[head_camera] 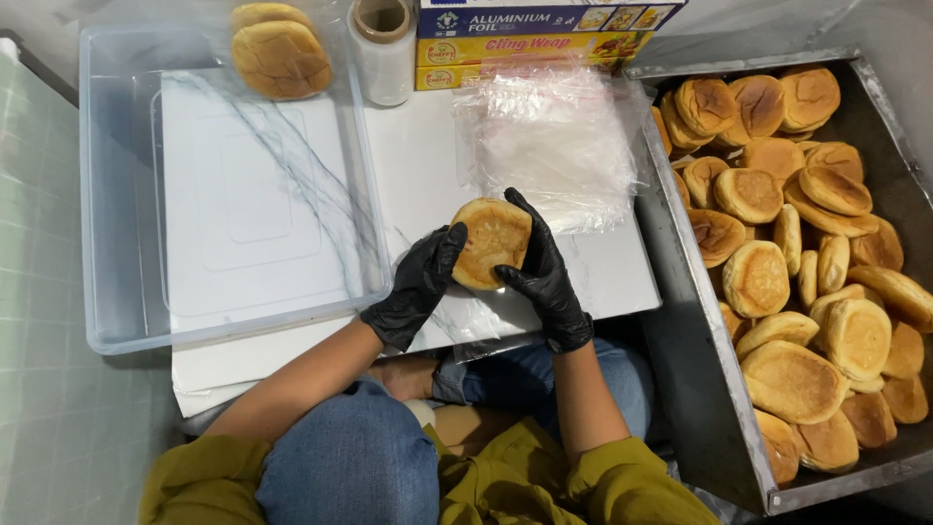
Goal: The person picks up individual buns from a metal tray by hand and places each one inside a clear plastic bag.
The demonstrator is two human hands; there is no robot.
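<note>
Seated person, knees in blue denim (360, 467) nearest the lens, gloved hands grasping one bun above a white board.

The metal tray (695, 389), largest item, stands to the right of the hands and contains a heap of browned buns (797, 292). The clear plastic tub (107, 194) sits to the left of the hands, touching the left wrist area, with two stacked buns (280, 53) in its far corner. The white board (408, 165) lies under both hands. A pile of clear wrap sheets (554, 146) rests just beyond the right hand. A film roll (382, 53) stands farther beyond. The left hand (420, 282) and right hand (542, 267), both in black gloves, clasp the held bun (491, 243) from opposite sides.
</note>
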